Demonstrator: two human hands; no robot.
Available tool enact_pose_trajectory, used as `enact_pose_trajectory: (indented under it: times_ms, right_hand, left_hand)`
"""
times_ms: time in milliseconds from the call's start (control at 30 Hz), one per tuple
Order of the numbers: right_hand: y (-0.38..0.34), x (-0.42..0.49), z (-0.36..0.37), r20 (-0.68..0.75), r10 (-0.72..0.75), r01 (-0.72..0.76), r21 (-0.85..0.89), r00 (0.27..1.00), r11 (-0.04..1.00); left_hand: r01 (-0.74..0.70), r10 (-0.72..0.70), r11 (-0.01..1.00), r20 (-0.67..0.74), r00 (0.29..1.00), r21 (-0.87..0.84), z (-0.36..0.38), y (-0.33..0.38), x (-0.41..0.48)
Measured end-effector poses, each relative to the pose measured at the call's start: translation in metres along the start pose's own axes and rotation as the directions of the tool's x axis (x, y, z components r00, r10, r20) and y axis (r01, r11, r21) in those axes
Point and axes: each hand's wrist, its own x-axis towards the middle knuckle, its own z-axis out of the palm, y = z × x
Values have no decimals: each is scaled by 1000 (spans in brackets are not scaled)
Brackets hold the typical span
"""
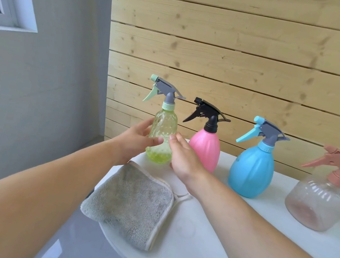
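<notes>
Green bottle (165,124) upright on table (204,232), between my two hands. My left hand (137,138) at its left flank, fingers fairly straight, thumb across bottle front; touching or small gap, cannot tell. My right hand (183,156) at its right flank, fingers loose and spread, thumb tip over bottle front, gripping nothing. Pink bottle (205,151) just beyond right hand. Blue bottle (251,173) and clear bottle (318,204) farther right of it. Grey cloth (129,206) below both wrists, overhanging table edge.
</notes>
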Motion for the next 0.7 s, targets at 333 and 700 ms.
enact_pose_trajectory:
  times_ms: [333, 700]
  right_hand:
    - [-1, -27, -31, -203, -167, 135, -164, 965, 977]
    - [4, -45, -69, -390, -78, -5, -209, 918, 978]
  left_hand:
    - [-130, 346, 896, -483, 804, 425, 16, 31, -30]
    - [-91, 169, 922, -180, 969, 375, 110, 38, -25]
